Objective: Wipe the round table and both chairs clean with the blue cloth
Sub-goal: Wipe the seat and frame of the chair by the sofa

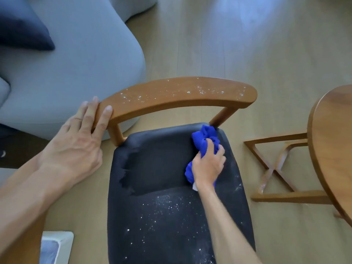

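I see pale wood plank floor (247, 44), a grey sofa (76, 63) with dark cushion (21, 29), soft daylight glare

- A pale wooden plank floor (228, 44) is seen across the whole view, with a patch of light reflected at the upper right.
- A grey upholstered sofa (80, 60) with rounded corners is placed at the upper left, standing on the floor.
- A dark navy cushion (21, 25) is laid on the sofa at the far upper left.
- A white-rimmed object (62, 242) with bluish contents is cut off by the bottom left edge; what it is cannot be told.
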`<state>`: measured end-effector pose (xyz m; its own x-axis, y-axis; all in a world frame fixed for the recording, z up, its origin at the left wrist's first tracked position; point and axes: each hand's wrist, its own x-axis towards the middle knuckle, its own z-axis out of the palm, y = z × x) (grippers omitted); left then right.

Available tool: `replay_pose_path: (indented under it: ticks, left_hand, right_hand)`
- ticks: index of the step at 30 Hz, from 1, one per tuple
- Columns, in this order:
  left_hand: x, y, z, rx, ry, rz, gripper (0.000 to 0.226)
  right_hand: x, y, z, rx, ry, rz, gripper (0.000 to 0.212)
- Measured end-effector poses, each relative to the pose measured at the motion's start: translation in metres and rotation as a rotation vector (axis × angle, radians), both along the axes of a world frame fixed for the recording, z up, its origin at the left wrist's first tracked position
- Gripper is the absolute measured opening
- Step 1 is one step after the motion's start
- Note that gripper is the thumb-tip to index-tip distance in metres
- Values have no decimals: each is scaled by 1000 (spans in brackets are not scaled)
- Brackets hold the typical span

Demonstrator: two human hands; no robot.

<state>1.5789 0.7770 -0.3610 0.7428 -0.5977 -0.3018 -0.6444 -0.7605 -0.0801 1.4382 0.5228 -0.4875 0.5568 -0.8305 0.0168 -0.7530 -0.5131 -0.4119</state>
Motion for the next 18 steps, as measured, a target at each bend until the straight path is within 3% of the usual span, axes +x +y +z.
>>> replay_pose_path:
  ticks: [3, 6, 8, 10, 13, 16, 18]
  left_hand:
    - [-2, -2, -1, -41, -70, -5, 69]
    - [-4, -3, 3, -106, -136, 4, 79]
    - [-2, 2, -3, -113, -155, -37, 81]
    - [0, 3, -7, -123, -155, -71, 83]
    - [-1, 0, -7, -126, -155, -33, 86]
    - [-4, -1, -3, -130, -141, -23, 86]
    - [-5, -2, 0, -111, -141, -22, 88]
  right_hand:
    - [-3, 127, 6, 75, -60, 306, 49]
    - [-34, 217, 2, 93, -4, 753, 29]
    - [-64, 226, -6, -5, -6, 1020, 17]
    - [-93, 186, -10, -80, -48, 1146, 21]
    - [-116, 68, 4, -137, -44, 1034, 37]
    - [-141, -50, 11, -159, 26, 511, 50]
    - [-155, -77, 8, -69, 101, 163, 47]
